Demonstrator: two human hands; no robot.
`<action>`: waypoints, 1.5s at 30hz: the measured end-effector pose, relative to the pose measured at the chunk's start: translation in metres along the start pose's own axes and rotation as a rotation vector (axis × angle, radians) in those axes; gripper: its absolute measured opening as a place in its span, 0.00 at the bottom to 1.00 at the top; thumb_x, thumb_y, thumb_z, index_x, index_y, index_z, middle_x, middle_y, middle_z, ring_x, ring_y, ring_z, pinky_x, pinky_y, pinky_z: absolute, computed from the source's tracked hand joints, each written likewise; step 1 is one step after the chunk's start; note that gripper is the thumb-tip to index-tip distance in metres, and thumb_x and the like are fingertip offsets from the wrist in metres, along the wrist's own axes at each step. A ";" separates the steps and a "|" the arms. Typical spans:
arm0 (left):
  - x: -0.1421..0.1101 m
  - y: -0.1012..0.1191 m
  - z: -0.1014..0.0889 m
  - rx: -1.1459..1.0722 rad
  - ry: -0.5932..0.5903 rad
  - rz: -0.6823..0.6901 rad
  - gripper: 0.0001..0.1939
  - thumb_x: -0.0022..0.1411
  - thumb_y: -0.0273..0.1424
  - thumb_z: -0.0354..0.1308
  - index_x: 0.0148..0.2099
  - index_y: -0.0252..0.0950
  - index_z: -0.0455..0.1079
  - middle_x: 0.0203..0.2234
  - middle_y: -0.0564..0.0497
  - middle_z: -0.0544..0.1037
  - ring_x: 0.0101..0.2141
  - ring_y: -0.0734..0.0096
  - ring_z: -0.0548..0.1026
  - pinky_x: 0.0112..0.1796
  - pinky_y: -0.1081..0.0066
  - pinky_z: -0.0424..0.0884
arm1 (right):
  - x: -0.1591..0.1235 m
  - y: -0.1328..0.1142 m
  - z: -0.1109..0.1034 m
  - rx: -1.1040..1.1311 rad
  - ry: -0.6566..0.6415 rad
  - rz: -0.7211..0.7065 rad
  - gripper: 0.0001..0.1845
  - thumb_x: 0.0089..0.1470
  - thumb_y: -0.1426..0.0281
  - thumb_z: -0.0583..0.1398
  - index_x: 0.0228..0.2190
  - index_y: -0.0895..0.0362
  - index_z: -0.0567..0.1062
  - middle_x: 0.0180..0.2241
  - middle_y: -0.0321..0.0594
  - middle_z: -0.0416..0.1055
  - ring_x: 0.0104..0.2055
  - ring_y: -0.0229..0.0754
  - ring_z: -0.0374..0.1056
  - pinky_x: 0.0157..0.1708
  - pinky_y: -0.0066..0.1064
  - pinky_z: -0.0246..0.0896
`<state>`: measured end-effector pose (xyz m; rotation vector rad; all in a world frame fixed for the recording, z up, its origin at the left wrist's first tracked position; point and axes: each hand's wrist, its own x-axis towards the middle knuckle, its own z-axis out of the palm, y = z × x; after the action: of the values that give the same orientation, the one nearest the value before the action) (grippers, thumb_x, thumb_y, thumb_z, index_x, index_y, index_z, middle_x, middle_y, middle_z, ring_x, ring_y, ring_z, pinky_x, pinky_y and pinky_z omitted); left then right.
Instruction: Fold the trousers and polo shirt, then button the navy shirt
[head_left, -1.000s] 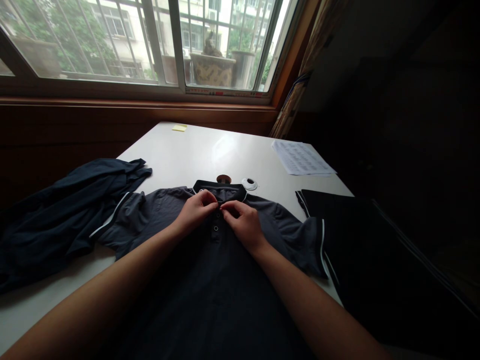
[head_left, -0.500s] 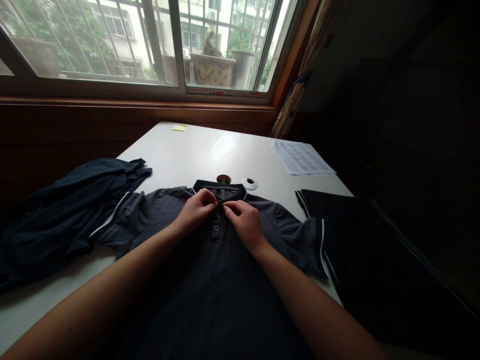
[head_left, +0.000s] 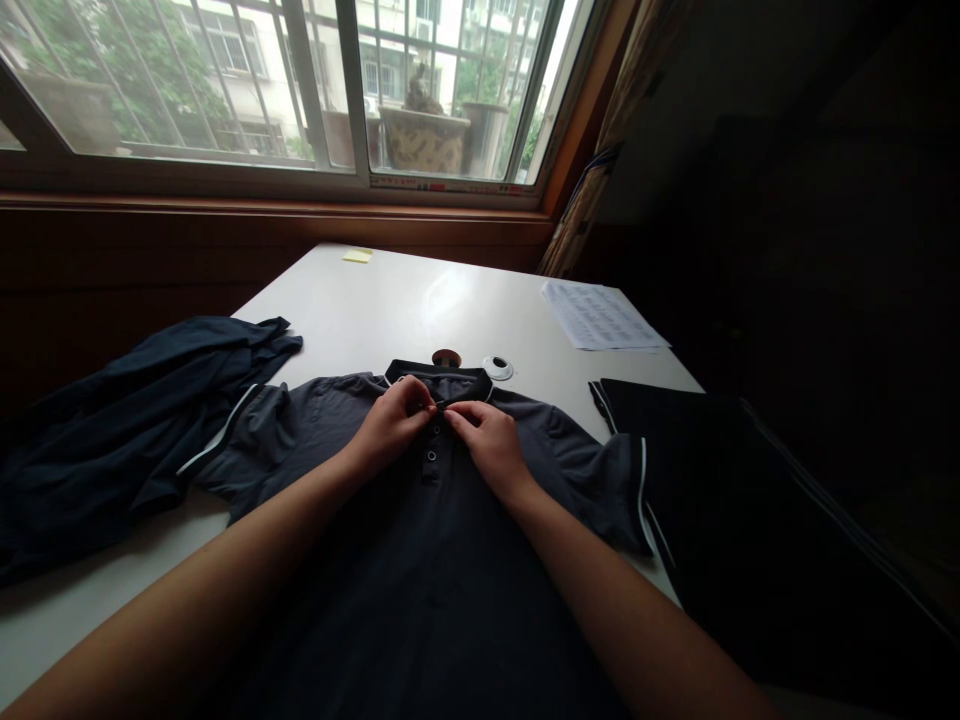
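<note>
Just below the dark collar (head_left: 474,385) of a grey-and-navy polo shirt (head_left: 442,580), the left hand (head_left: 390,420) and the right hand (head_left: 487,440) meet from either side; the shirt lies face up on a white table (head_left: 390,300), its long axis running straight away from the person, collar at the far end, so the top of the placket (head_left: 430,474) sits right at the fingertips, midway between the hands, neither clearly nearer; two pale-ringed buttons show in line beneath, the upper button (head_left: 436,429) just under the fingers and the lower button (head_left: 432,456) a little closer to the body; on each hand, thumb and forefinger are drawn together in a pinch on the shirt's cloth at the neck opening, the two sets of tips almost touching; whether a button or only an edge of fabric is between them is too small to tell; the forearms lie over the shirt's body, the sleeves spread out to both sides; beside the left sleeve is a rumpled navy garment (head_left: 142,420), beside the right one a dark flat garment (head_left: 750,480)
</note>
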<state>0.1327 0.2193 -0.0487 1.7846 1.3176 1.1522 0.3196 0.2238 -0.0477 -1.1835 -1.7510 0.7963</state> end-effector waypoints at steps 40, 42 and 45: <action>0.007 -0.007 0.005 0.446 -0.003 0.126 0.05 0.63 0.30 0.57 0.39 0.40 0.74 0.37 0.48 0.79 0.41 0.58 0.73 0.48 0.59 0.66 | -0.005 -0.001 0.007 -0.463 -0.089 -0.129 0.13 0.60 0.72 0.58 0.42 0.52 0.81 0.37 0.41 0.75 0.39 0.44 0.73 0.43 0.32 0.66; 0.008 -0.011 0.004 0.443 0.002 0.119 0.06 0.64 0.30 0.57 0.39 0.39 0.75 0.37 0.48 0.78 0.42 0.58 0.73 0.48 0.59 0.66 | -0.007 -0.001 0.007 -0.502 -0.097 -0.130 0.13 0.60 0.71 0.58 0.43 0.52 0.81 0.37 0.41 0.74 0.39 0.43 0.72 0.43 0.31 0.66; 0.010 -0.016 0.002 0.436 0.003 0.110 0.06 0.64 0.29 0.57 0.39 0.39 0.76 0.37 0.48 0.78 0.41 0.60 0.73 0.48 0.60 0.67 | -0.009 -0.003 0.005 -0.564 -0.116 -0.136 0.14 0.62 0.70 0.57 0.45 0.52 0.81 0.37 0.40 0.73 0.39 0.42 0.72 0.43 0.30 0.65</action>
<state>0.1297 0.2336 -0.0604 2.1865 1.5795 0.9744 0.3152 0.2146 -0.0499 -1.3744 -2.2102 0.2945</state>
